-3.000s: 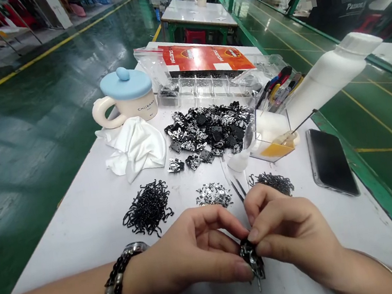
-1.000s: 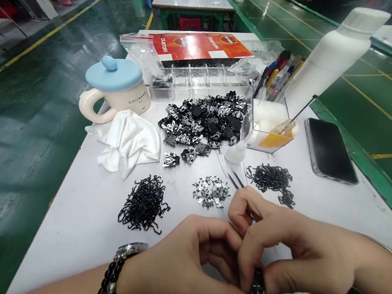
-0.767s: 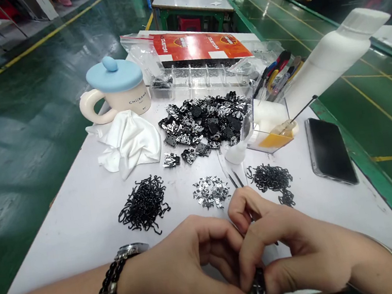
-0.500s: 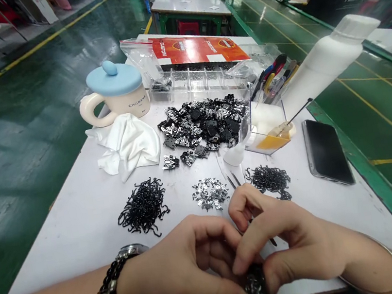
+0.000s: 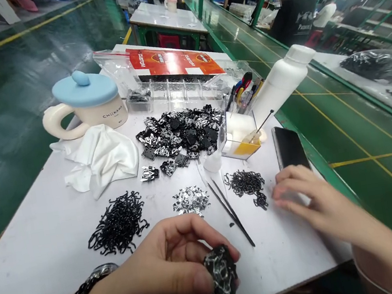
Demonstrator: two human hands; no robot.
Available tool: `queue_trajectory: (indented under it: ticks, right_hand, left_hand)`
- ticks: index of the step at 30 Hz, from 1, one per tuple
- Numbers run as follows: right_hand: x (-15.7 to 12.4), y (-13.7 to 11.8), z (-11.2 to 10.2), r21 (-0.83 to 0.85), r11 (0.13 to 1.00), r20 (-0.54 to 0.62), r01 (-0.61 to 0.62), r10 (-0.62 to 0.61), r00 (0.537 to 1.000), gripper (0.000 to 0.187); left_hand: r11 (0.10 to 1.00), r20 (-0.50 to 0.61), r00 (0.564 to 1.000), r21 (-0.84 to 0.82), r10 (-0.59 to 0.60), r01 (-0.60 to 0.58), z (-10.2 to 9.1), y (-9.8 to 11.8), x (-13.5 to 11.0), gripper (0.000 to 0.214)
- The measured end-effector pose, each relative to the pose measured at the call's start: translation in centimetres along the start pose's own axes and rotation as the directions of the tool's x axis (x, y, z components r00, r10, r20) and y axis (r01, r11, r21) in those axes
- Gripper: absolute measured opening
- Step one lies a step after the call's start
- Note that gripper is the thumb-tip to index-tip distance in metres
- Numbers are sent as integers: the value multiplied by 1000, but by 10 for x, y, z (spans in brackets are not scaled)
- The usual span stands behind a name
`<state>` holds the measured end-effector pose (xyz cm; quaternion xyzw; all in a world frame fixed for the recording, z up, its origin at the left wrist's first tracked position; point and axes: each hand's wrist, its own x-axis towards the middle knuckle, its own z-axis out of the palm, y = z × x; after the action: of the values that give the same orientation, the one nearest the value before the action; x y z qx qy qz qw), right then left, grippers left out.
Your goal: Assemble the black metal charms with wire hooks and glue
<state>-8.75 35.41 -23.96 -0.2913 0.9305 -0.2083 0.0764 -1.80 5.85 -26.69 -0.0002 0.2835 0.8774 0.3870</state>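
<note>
My left hand (image 5: 183, 262) grips a small black plastic part with silver metal pieces (image 5: 222, 273) between thumb and fingers, near the table's front edge. Over the right side of the table is my right hand (image 5: 306, 197), slightly blurred, its fingers loosely extended and nothing visible in them. It is just in front of the phone (image 5: 289, 145) and right of a small pile of black hook-shaped pieces (image 5: 246, 182). Dark tweezers (image 5: 232, 215) lie on the table between my hands. Beyond the left hand are a pile of small silver clips (image 5: 191, 201) and a larger black hook pile (image 5: 117, 223).
A heap of black-and-silver parts (image 5: 182, 132) fills the table's middle. Around it stand a lidded mug (image 5: 102, 113), white cloth (image 5: 99, 156), clear divided box (image 5: 176, 92), tool holder (image 5: 242, 147), small white nozzle bottle (image 5: 213, 162) and tall white bottle (image 5: 282, 82). People work beyond.
My right hand has come away from the held part and moved right, towards the phone. The tweezers now lie on the table. The left hand still holds the part, and the view has shifted.
</note>
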Motion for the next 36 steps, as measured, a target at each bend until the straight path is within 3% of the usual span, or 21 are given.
queue_trajectory:
  ticks: [5,24,28,33,36]
  right_hand:
    - [-7,3,32,-1,995,97,-102,101,990,4]
    - [-14,-5,54,-119,991,-77,-65,56,995,10]
    - [-16,-4,55,-113,993,-146,-13,-3,989,5]
    - [-9,-13,39,6,996,-246,94,-90,965,8]
    - [4,-34,26,287,944,-244,165,-95,965,12]
  left_hand:
    - [1000,1,1000,25,-13,13,2,1,2,25]
    - [997,0,1000,80,-18,18,-2,2,1,24]
    - [998,-13,1000,66,0,1,0,4,3,23]
    - [999,-40,999,34,37,-35,4,6,5,23]
    - [998,-77,995,24,65,-63,6,6,4,23]
